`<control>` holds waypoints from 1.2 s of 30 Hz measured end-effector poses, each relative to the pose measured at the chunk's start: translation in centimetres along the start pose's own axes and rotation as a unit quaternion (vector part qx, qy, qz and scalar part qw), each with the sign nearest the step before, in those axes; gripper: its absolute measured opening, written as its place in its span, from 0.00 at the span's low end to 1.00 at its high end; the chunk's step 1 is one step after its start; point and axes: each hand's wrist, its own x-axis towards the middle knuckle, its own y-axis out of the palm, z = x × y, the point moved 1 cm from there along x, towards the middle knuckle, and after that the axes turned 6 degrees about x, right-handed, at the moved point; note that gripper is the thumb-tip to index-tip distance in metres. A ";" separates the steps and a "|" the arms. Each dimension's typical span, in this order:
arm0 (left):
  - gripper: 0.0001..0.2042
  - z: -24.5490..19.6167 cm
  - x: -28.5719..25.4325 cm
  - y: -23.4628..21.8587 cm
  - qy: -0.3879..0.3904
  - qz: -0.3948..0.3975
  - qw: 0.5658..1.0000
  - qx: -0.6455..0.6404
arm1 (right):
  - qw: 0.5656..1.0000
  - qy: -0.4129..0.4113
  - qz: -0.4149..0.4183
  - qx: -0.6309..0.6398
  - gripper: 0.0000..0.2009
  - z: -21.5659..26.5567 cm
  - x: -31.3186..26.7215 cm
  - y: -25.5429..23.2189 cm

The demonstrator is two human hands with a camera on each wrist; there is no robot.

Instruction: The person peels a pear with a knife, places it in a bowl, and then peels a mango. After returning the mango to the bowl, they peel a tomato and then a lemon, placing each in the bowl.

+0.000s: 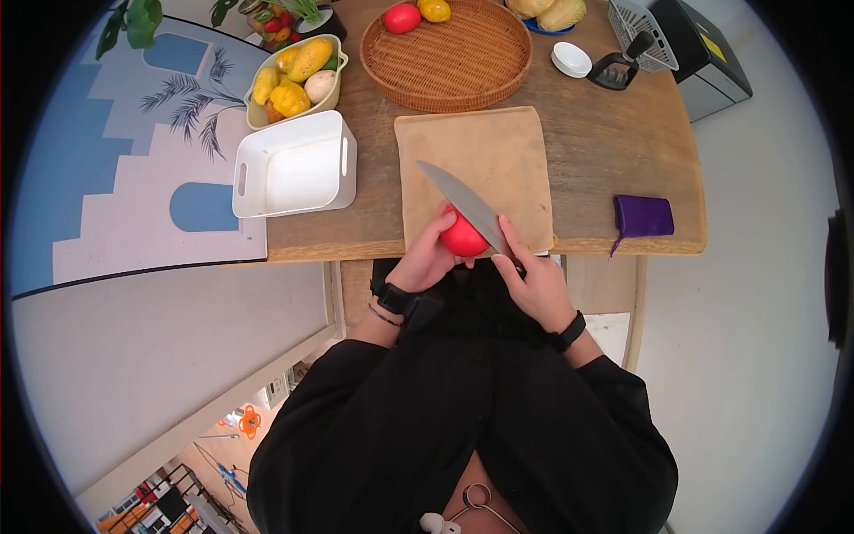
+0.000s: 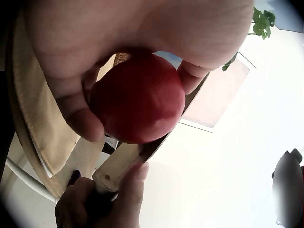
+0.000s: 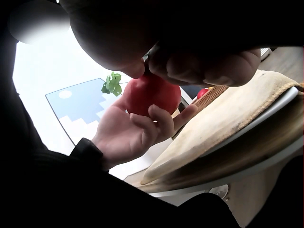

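Observation:
My left hand (image 1: 430, 260) grips a smooth red tomato (image 1: 464, 237) near the front edge of the cutting board (image 1: 476, 142), which has a tan cover. My right hand (image 1: 536, 283) holds a large kitchen knife (image 1: 463, 194) by its dark handle. The blade slants up and left, lying along the far right side of the tomato. In the left wrist view, fingers curl around both sides of the tomato (image 2: 140, 99), with the blade behind it. From the right wrist, the left hand (image 3: 128, 133) cups the tomato (image 3: 154, 97) from below.
Left of the board stands a white bin (image 1: 298, 169), with a bowl of yellow produce (image 1: 334, 98) behind it. A round wicker tray (image 1: 445, 58) lies beyond the board. Rightward are a purple pouch (image 1: 644, 216), a small white dish (image 1: 571, 60) and a black-handled tool (image 1: 616, 71).

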 end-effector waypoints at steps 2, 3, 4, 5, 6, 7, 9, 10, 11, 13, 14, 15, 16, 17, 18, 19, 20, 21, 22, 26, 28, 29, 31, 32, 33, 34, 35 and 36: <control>0.28 -0.4 -0.2 0.4 0.025 -0.007 1.000 0.006 | 1.000 -0.005 -0.003 -0.001 0.30 -0.1 0.0 0.1; 0.28 -0.4 -0.2 0.4 0.025 -0.007 1.000 0.006 | 1.000 -0.021 -0.020 0.002 0.30 -0.1 0.1 0.1; 0.30 -0.4 -0.3 0.3 0.042 -0.022 0.999 0.015 | 0.999 -0.036 -0.037 0.006 0.30 -0.2 0.1 0.2; 0.32 -0.4 -0.3 0.3 0.059 -0.037 0.997 0.024 | 0.999 -0.036 -0.037 0.006 0.30 -0.2 0.1 0.2; 0.32 -0.5 -0.3 0.0 0.059 -0.036 0.997 0.024 | 0.999 -0.034 -0.039 0.006 0.30 -0.3 0.1 0.2; 0.33 -0.5 -0.3 -0.4 0.037 -0.015 0.999 0.027 | 0.999 -0.033 -0.041 0.007 0.30 -0.3 0.1 0.2; 0.34 -0.3 -0.2 -0.5 0.016 0.006 0.999 0.030 | 0.999 -0.029 -0.037 0.001 0.30 -0.1 0.1 0.0; 0.35 -0.2 -0.1 -0.4 0.016 0.000 0.999 0.052 | 0.999 -0.027 -0.032 -0.005 0.31 -0.1 0.1 0.0; 0.36 -0.1 0.0 -0.3 0.016 -0.006 0.997 0.073 | 0.999 -0.027 -0.032 -0.005 0.31 0.0 0.1 -0.1; 0.37 -1.2 -0.2 0.5 -0.020 -0.003 0.992 0.123 | 0.999 -0.040 -0.016 -0.029 0.31 0.0 0.0 -0.1; 0.38 -1.6 -0.4 0.8 -0.058 0.000 0.984 0.171 | 0.999 -0.040 -0.015 -0.030 0.31 0.1 -0.1 -0.2; 0.38 -1.8 -0.4 1.0 -0.058 0.000 0.984 0.171 | 0.999 -0.043 -0.004 -0.029 0.31 0.4 -0.2 -0.3; 0.38 -1.8 -0.4 1.1 -0.067 0.002 0.973 0.222 | 0.999 -0.047 0.006 -0.028 0.32 0.6 -0.2 -0.3; 0.38 -1.9 -0.4 1.2 -0.076 0.004 0.959 0.274 | 0.999 -0.046 0.006 -0.028 0.32 0.8 -0.2 -0.5; 0.38 -2.0 -0.4 1.4 -0.076 0.005 0.959 0.274 | 0.998 -0.042 0.011 -0.035 0.31 0.9 -0.1 -0.5; 0.39 -2.0 -0.4 1.7 -0.068 0.005 0.954 0.293 | 0.998 -0.038 0.018 -0.042 0.31 1.0 -0.1 -0.6; 0.41 -2.0 -0.4 1.9 -0.060 0.005 0.948 0.312 | 0.998 -0.038 0.017 -0.042 0.31 0.9 0.0 -0.5; 0.41 -1.6 -0.4 1.7 -0.060 0.005 0.948 0.313 | 0.999 -0.033 0.002 -0.024 0.30 0.6 0.2 -0.4; 0.38 -1.0 -0.3 1.3 -0.022 0.020 0.959 0.283 | 1.000 -0.027 -0.013 -0.005 0.30 0.3 0.3 -0.3; 0.28 -0.9 -0.8 2.5 -0.040 -0.034 0.999 -0.003 | 0.998 -0.045 -0.050 0.022 0.29 0.3 0.7 -0.1; 0.25 -0.6 -0.5 2.4 -0.039 -0.030 0.999 0.023 | 0.999 -0.014 -0.005 0.033 0.29 0.8 0.7 -0.2; 0.25 -0.4 -0.4 2.3 -0.038 -0.026 0.998 0.049 | 0.999 -0.014 -0.004 0.033 0.29 0.5 0.7 0.0; 0.26 -0.3 0.1 2.1 -0.039 -0.035 0.999 -0.003 | 0.996 -0.063 -0.035 0.047 0.29 0.4 0.9 0.4; 0.28 -0.1 0.3 2.1 -0.042 -0.040 0.997 -0.055 | 0.996 -0.063 -0.034 0.048 0.29 0.4 0.7 0.3; 0.28 -0.4 0.3 2.8 -0.043 -0.040 0.997 -0.055 | 0.999 -0.024 0.000 0.033 0.29 1.2 0.7 0.0; 0.30 -0.9 0.3 3.8 -0.048 -0.090 0.994 -0.042 | 0.999 0.016 0.033 0.018 0.29 1.6 0.6 -0.2; 0.32 -1.3 0.3 4.2 -0.052 -0.140 0.988 -0.029 | 0.999 0.016 0.032 0.018 0.29 1.6 0.6 -0.2; 0.32 -1.3 0.2 3.5 -0.052 -0.140 0.988 -0.028 | 0.999 0.022 0.029 0.034 0.29 1.5 0.6 -0.1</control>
